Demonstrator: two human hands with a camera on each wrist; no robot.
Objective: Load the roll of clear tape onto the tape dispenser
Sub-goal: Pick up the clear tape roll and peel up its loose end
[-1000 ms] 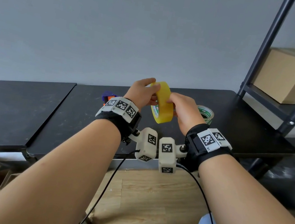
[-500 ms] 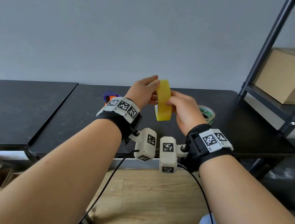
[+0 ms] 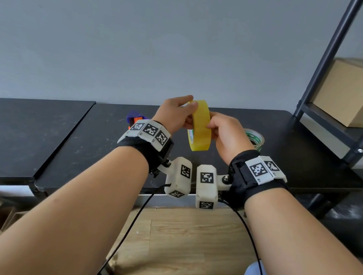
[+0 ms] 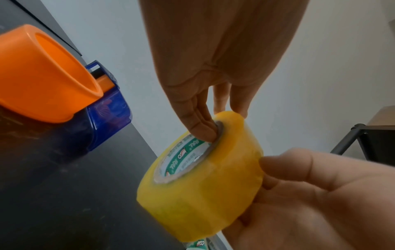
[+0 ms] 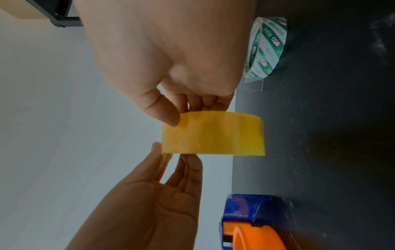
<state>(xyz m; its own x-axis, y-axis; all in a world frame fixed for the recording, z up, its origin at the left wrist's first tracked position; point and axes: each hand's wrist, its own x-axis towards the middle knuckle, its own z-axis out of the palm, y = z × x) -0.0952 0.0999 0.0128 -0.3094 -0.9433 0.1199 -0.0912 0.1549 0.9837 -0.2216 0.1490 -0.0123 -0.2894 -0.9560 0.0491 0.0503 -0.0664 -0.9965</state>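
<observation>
Tape roll held in both hands above the counter

Head view: the tape roll [image 3: 200, 126] hangs on edge over the counter [image 3: 82, 137], left hand [image 3: 174, 115] and right hand [image 3: 225, 136] pinching it; the tape dispenser [image 3: 135, 118] lies behind. Left wrist view: left fingertips [image 4: 203, 128] hook the core, the firmest hold. Right wrist view: right thumb on its likely light, stiff, slick band.

Yellow-tinted tape roll [image 3: 200, 126] with a green-and-white printed core, a blue dispenser [image 4: 107, 121] carrying an orange hub [image 4: 47, 81], a green-and-white patterned second roll [image 5: 267, 47], all over a black counter [image 3: 60, 132], black-and-white checkered wrist tags [image 3: 150, 130].
</observation>
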